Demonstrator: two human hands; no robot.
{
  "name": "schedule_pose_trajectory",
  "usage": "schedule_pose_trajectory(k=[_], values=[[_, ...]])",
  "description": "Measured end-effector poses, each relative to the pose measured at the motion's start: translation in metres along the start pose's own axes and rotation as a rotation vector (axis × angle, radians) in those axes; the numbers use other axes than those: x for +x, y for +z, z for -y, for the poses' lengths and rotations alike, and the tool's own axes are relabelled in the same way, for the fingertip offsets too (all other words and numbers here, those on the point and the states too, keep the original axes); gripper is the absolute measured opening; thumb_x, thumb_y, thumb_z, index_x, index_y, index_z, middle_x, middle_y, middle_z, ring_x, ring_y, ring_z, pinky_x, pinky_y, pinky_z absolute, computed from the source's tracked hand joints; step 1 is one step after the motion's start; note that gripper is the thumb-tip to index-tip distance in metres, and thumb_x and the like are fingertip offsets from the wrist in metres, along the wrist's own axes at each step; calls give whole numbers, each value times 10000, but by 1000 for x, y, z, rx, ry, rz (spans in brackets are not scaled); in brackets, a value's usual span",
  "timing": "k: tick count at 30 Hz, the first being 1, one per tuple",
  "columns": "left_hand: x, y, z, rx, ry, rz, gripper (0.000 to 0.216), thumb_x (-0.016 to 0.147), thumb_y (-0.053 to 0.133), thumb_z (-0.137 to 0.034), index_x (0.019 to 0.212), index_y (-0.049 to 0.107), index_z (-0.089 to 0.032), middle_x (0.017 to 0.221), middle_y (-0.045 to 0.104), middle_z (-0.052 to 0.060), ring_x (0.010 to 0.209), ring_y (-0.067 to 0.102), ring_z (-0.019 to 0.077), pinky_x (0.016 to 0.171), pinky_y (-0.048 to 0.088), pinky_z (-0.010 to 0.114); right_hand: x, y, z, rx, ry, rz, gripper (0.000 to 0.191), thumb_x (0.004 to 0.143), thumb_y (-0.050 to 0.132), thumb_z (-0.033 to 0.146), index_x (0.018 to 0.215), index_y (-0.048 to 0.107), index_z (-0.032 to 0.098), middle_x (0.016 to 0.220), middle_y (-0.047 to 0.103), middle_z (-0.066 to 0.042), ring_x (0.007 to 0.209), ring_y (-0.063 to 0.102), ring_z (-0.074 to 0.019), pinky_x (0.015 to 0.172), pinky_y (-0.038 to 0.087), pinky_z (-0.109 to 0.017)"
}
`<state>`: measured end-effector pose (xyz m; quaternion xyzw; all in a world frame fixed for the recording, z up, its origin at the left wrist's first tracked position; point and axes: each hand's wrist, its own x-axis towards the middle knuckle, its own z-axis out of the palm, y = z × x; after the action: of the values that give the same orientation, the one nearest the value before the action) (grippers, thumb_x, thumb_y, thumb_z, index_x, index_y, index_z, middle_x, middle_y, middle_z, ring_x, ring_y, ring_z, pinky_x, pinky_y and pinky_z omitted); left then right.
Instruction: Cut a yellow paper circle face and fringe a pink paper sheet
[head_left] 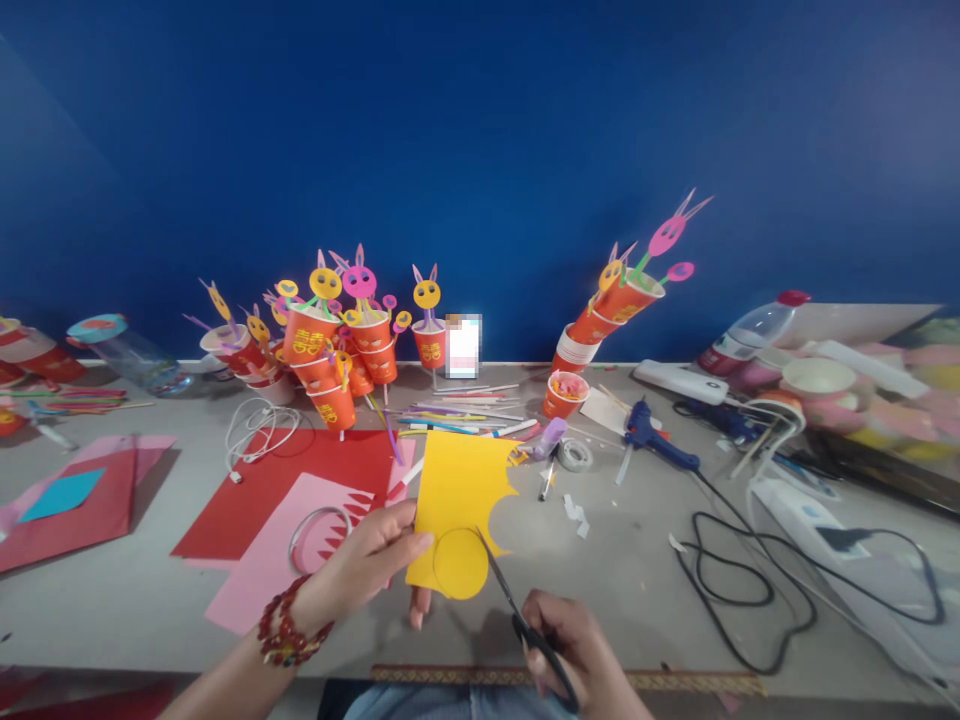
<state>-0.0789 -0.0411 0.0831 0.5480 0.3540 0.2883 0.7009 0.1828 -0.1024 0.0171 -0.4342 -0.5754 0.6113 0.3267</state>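
Note:
My left hand (367, 565) pinches the lower left edge of a yellow paper sheet (457, 495) and holds it up over the table. A circle is drawn near the sheet's bottom, and its right edge has curved cut-outs. My right hand (574, 650) grips black scissors (517, 615). Their blades point up and left, with the tips at the right edge of the drawn circle. A red bead bracelet (289, 630) is on my left wrist.
Red and pink paper sheets (285, 500) lie left of the hands, with a tape ring (319, 535) on them. Orange paper cups with rabbit-face sticks (337, 340) stand at the back. A blue glue gun (652, 435), black cables (735, 580), a bottle (750, 335) and a ruler (675, 682) are on the right.

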Motion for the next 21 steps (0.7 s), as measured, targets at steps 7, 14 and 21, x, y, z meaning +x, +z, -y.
schedule_pose_trajectory(k=[7, 14, 21], values=[[3, -1, -6, 24, -38, 94, 335, 986, 494, -422, 1148, 556, -135, 662, 687, 37, 492, 660, 154, 479, 455, 204, 2, -4, 9, -39, 2, -3, 630, 683, 584, 812, 606, 354, 230, 480, 435, 53, 447, 402, -96, 454, 289, -216], [4, -3, -11, 59, -54, 114, 359, 986, 488, -442, 1158, 545, -133, 662, 687, 36, 502, 663, 160, 466, 418, 196, 1, -4, 4, 5, 17, 21, 603, 699, 575, 788, 628, 343, 235, 505, 469, 44, 429, 419, -94, 435, 306, -210], [4, -5, -13, 75, -62, 123, 320, 990, 476, -419, 1139, 546, -144, 666, 688, 30, 504, 661, 153, 493, 445, 203, 1, -5, 0, -21, -15, 20, 549, 736, 579, 730, 637, 361, 235, 483, 448, 48, 422, 389, -94, 425, 318, -205]])
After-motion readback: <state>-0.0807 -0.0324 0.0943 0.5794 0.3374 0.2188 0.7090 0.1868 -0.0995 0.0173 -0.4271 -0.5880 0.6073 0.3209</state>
